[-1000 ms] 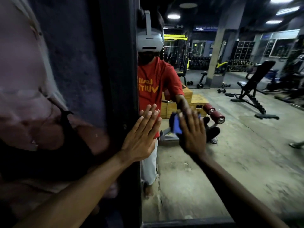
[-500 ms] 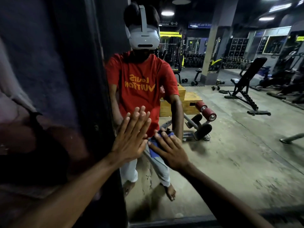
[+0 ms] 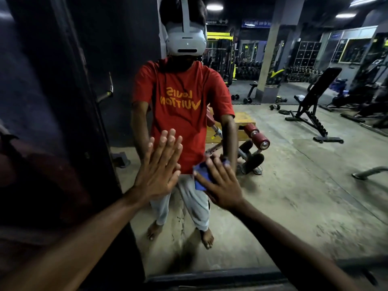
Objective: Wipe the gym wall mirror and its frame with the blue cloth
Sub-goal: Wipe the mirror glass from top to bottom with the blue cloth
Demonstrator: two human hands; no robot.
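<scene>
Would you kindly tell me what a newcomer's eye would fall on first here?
First, the two hands at centre: the left hand lies flat on the mirror, while the right hand presses a blue cloth against the glass just beside it. Above them, the reflection shows a red shirt in the middle and a white headset at the top.

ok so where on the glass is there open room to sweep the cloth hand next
Open glass runs right of the right hand, and below both hands down to the bottom frame. It is crowded on the left: the left hand lies flat on the glass close beside the blue cloth, with the dark left frame just beyond it.
</scene>
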